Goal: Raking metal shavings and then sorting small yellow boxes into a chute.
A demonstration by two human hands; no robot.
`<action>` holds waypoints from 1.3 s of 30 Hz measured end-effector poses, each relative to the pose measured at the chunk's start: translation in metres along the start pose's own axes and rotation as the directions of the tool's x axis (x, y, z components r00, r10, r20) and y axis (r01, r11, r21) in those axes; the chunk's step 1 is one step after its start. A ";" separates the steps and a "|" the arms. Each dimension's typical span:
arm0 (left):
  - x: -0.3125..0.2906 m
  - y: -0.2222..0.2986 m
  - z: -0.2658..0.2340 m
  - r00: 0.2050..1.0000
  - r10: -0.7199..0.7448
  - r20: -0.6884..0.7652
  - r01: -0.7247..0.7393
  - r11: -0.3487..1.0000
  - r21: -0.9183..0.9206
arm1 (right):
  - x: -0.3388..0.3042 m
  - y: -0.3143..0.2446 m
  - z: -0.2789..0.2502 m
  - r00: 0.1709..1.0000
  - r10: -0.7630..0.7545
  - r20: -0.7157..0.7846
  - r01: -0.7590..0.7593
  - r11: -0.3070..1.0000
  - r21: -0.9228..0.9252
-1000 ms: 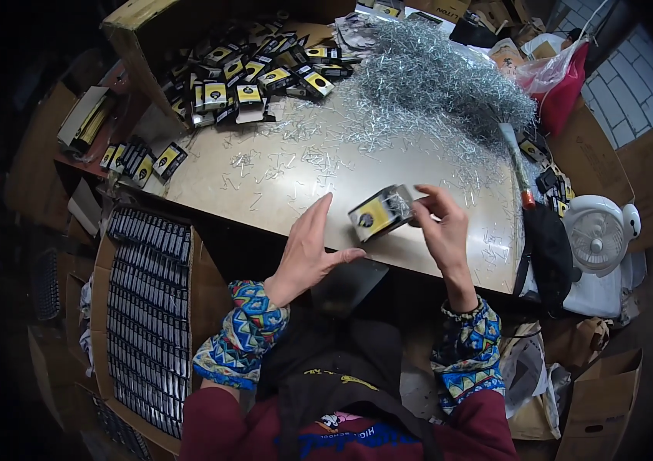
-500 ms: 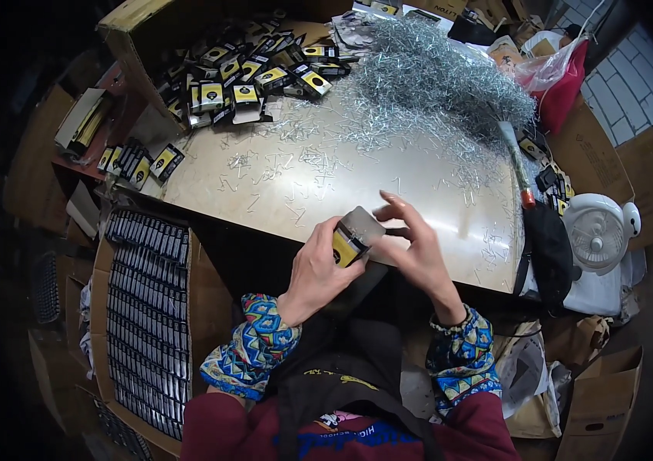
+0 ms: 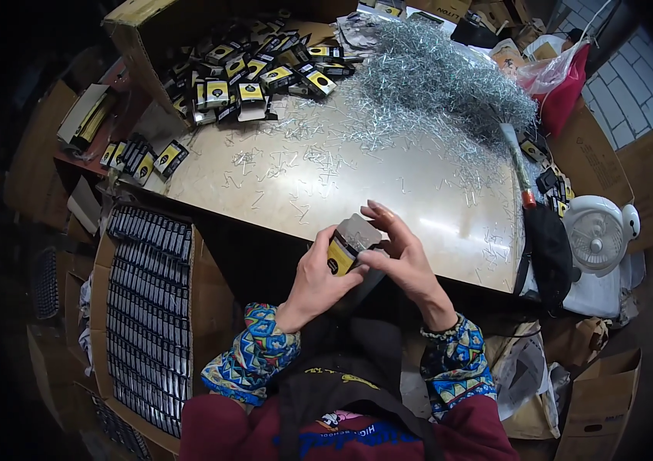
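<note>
A small black and yellow cardboard box (image 3: 339, 260) is gripped in my left hand (image 3: 313, 278), its fingers wrapped round the sides. The box's top end is unfolded, showing a grey flap (image 3: 359, 229) and bits of thin metal wire at the mouth. My right hand (image 3: 412, 269) closes on the box's upper right side, thumb at the mouth and fingers by the flap. Both hands are just off the table's near edge. Beyond them, loose bent wire pieces (image 3: 319, 165) lie scattered on the pale tabletop (image 3: 388, 184).
A big heap of wire pieces (image 3: 442, 84) covers the back right. Many small boxes (image 3: 253, 73) are piled at the back left beside a cardboard wall (image 3: 138, 58). A carton of packed boxes (image 3: 150, 307) stands low left. At right are a white fan (image 3: 597, 234) and a black bag (image 3: 549, 257).
My right hand has come in against the box's open end. The box has shifted slightly left and tilted, with the flap still up.
</note>
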State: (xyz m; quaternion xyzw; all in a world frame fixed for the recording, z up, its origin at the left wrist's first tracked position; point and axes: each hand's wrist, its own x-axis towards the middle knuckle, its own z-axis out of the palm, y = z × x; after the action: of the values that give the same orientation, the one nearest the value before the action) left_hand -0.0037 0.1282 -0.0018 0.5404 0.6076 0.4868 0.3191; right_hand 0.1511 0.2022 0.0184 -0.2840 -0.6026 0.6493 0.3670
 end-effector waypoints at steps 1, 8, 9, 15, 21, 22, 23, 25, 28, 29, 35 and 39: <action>0.000 -0.001 0.000 0.999 0.022 0.048 -0.022 1.000 0.011 | -0.002 0.005 0.000 0.999 0.031 -0.006 -0.032 0.997 -0.071; -0.005 -0.003 0.005 0.993 0.119 0.012 -0.120 0.984 0.131 | -0.003 0.009 0.020 0.971 -0.091 -0.221 0.061 0.988 -0.140; -0.005 -0.003 0.006 0.987 0.162 -0.008 -0.159 0.976 0.148 | -0.004 0.012 0.021 0.954 -0.164 -0.252 0.079 0.946 -0.315; -0.006 -0.009 0.004 0.998 0.058 -0.027 -0.056 0.995 0.084 | -0.010 0.025 0.014 0.851 -0.234 -0.470 0.127 0.960 -0.249; -0.007 -0.002 0.004 0.990 0.137 -0.036 -0.133 0.985 0.108 | -0.029 0.010 0.018 0.867 -0.496 -0.039 0.351 0.666 -0.658; -0.007 -0.003 0.004 0.990 0.137 -0.037 -0.132 0.985 0.109 | -0.030 0.013 0.017 0.856 -0.501 -0.124 0.343 0.732 -0.589; -0.007 -0.002 0.004 0.989 0.145 -0.042 -0.139 0.982 0.126 | -0.029 0.011 0.014 0.831 -0.529 -0.174 0.331 0.721 -0.609; -0.008 -0.003 0.004 0.987 0.154 -0.046 -0.146 0.979 0.143 | -0.026 0.009 0.009 0.800 -0.557 -0.224 0.319 0.710 -0.628; -0.007 -0.004 0.005 0.972 0.235 -0.014 -0.227 0.948 0.222 | -0.023 0.007 0.005 0.927 -0.366 0.085 0.341 0.725 -0.599; -0.008 -0.003 0.004 0.982 0.189 -0.012 -0.183 0.963 0.197 | -0.025 0.006 0.007 0.965 -0.259 -0.033 0.222 0.880 -0.421; -0.013 -0.007 0.009 0.987 0.138 -0.083 -0.136 0.990 0.024 | -0.030 0.004 0.007 0.877 -0.454 -0.157 0.307 0.782 -0.542; -0.013 -0.011 0.015 0.974 0.187 -0.130 -0.184 0.982 0.036 | -0.035 0.008 0.010 0.865 -0.477 -0.156 0.298 0.737 -0.607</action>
State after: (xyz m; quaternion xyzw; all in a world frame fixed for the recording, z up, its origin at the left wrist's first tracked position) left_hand 0.0087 0.1203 -0.0188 0.5649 0.5800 0.5423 0.2247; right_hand 0.1619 0.1673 0.0090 -0.3412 -0.7496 0.2987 0.4822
